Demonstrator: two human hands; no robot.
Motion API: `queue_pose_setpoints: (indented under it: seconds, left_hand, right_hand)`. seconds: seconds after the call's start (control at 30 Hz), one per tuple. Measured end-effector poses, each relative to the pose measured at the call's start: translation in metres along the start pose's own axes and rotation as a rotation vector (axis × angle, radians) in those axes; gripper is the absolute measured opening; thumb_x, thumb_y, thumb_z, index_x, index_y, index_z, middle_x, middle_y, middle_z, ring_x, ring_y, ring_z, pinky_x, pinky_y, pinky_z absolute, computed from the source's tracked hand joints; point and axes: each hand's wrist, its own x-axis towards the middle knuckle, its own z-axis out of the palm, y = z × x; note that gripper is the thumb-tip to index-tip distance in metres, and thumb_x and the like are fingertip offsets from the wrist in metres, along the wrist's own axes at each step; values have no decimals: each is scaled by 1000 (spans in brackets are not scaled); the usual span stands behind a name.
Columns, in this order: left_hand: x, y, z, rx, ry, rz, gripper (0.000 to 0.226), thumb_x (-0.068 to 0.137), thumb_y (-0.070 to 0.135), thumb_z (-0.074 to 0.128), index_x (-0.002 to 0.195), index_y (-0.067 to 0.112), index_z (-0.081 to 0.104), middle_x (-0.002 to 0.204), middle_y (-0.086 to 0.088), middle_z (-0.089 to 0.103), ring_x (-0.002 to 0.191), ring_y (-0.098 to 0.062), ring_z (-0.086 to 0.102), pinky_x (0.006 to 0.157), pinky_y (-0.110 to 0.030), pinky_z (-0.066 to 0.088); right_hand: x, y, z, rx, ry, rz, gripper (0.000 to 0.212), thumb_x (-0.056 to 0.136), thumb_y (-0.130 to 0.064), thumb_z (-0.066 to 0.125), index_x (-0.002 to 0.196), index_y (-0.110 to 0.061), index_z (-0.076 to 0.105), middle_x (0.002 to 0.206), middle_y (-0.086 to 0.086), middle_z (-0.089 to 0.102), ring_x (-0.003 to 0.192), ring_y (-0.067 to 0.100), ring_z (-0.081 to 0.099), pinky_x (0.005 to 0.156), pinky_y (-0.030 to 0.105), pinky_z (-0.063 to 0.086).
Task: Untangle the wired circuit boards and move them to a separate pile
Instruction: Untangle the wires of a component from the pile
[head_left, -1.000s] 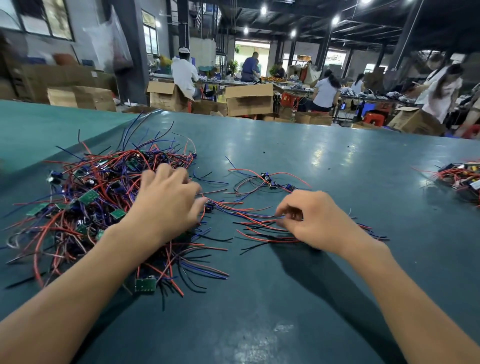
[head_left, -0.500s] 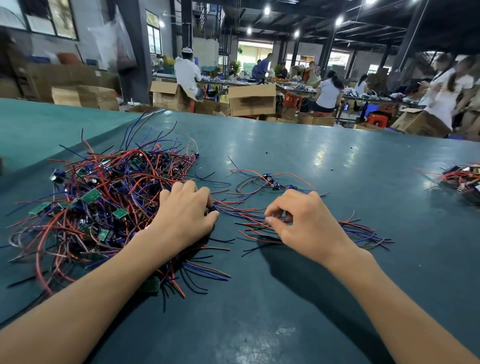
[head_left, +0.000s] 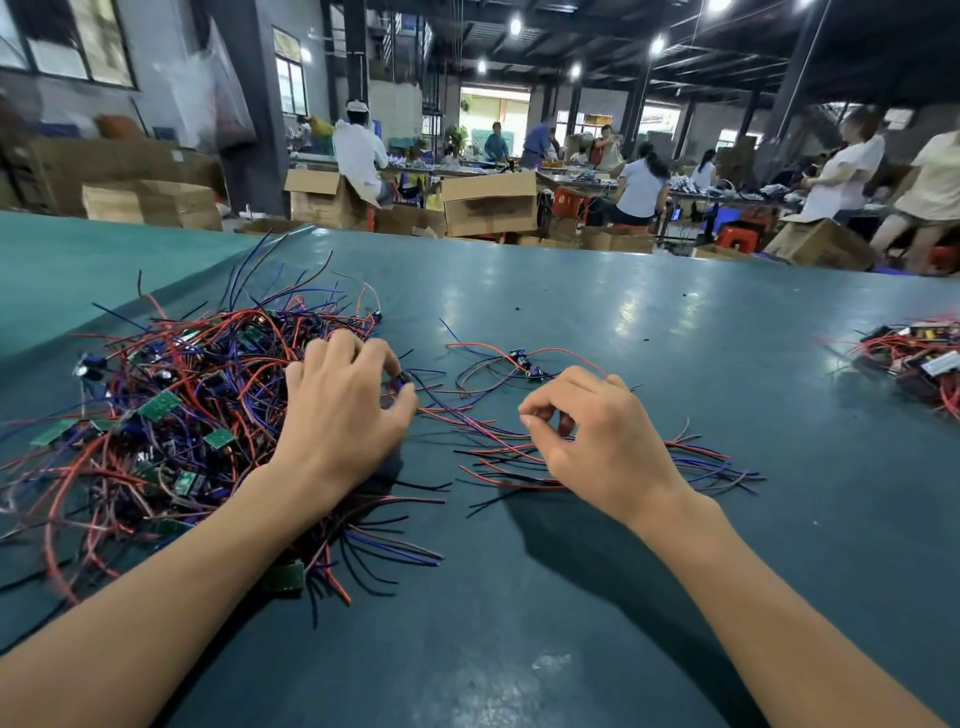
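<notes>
On the table (head_left: 571, 623), in the head view, which is the only one we have, the tangled pile (head_left: 171, 415) of red, blue and black leads sits to the left, with small green circuit boards (head_left: 158, 404) scattered through it. The left hand (head_left: 343, 415) lies on the pile's right edge. Its fingers (head_left: 363, 353) are curled down into the wires and grip them near a dark part at the rim. We judge that it is there to pin the heap, so one piece can be drawn out without dragging the rest.

The right hand (head_left: 597, 441) hovers over the separate pile (head_left: 675, 462), which lies just beside the heap and partly under that hand. Its thumb and forefinger are bent toward each other as if pinching. We cannot tell whether a lead is between them.

A few leads (head_left: 457, 415) stretch between the two hands. They run left to right across the table, and that would be the direction of pull. The sorted leads have the same long axis, with their free ends fanning out to the right. A couple of small dark parts (head_left: 524, 364) on looping red wire lie just behind them.

Another heap (head_left: 914, 358) sits well apart at the far right edge. Beyond the table are cardboard boxes (head_left: 488, 202) and people at other benches.
</notes>
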Motion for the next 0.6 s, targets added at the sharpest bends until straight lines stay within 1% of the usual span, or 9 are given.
queue_pose_setpoints:
  seconds: [0.07, 0.13, 0.17, 0.23, 0.27, 0.33, 0.43, 0.5, 0.6]
  left_hand:
    - [2, -2, -5, -129, 174, 49, 22, 88, 30, 73, 101, 14, 64, 102, -7, 57, 103, -33, 48, 89, -47, 37]
    - [2, -1, -10, -278, 293, 121, 20, 91, 26, 72, 102, 13, 62, 100, 1, 60, 99, -25, 52, 89, -45, 40]
    - [2, 1, -12, -358, 331, 139, 18, 93, 25, 71, 103, 14, 60, 97, 9, 59, 95, -17, 54, 88, -39, 43]
    - [0, 7, -16, -500, 373, 125, 19, 95, 28, 70, 105, 18, 58, 92, 20, 60, 84, -1, 58, 83, -20, 46]
    - [-1, 10, -18, -582, 374, 104, 19, 95, 29, 70, 105, 18, 57, 89, 19, 63, 80, 2, 61, 78, -13, 46]
    - [-1, 18, -21, -820, 321, 27, 21, 96, 31, 70, 104, 17, 57, 84, 8, 71, 72, -6, 71, 64, -20, 54]
    - [1, 24, -26, -1139, 195, -75, 21, 96, 26, 69, 107, 13, 57, 91, -7, 75, 61, -22, 71, 47, -29, 53]
    - [1, 26, -27, -1318, 82, -170, 24, 94, 25, 69, 108, 9, 57, 91, -12, 76, 58, -21, 69, 45, -27, 51]
    - [-3, 31, -23, -1507, -150, -310, 27, 87, 26, 69, 104, 7, 60, 88, -15, 76, 52, -16, 65, 42, -22, 47]
  right_hand:
    - [0, -1, 1, -9, -5, -15, 13, 78, -4, 80, 80, -15, 72, 77, -6, 64, 60, 10, 48, 72, 38, 42]
    - [1, -1, 1, -3, -6, -17, 13, 78, -5, 81, 81, -15, 72, 77, -6, 64, 60, 15, 53, 72, 40, 44]
    - [1, -1, 1, 2, -7, -19, 12, 79, -6, 80, 82, -14, 72, 77, -5, 64, 60, 17, 55, 72, 42, 45]
    - [1, -2, 2, 24, -8, -29, 10, 80, -7, 79, 83, -14, 72, 77, -4, 65, 61, 18, 57, 72, 42, 47]
    - [1, -3, 3, 35, -7, -34, 9, 81, -7, 79, 84, -13, 73, 78, -4, 65, 62, 18, 58, 72, 42, 47]
    - [0, -7, 5, 59, -2, -46, 9, 83, -8, 78, 87, -13, 73, 80, -5, 67, 64, 17, 60, 73, 42, 48]
    - [0, -11, 7, 124, 16, -25, 17, 84, -9, 77, 101, -13, 75, 86, -5, 70, 74, 16, 64, 77, 41, 49]
    - [0, -13, 8, 199, 18, 19, 30, 88, -15, 76, 118, -14, 72, 95, -5, 71, 80, 15, 64, 80, 36, 49]
    - [1, -17, 7, 414, 42, 154, 39, 90, -28, 73, 128, -19, 68, 106, -10, 72, 87, 6, 64, 82, 24, 49]
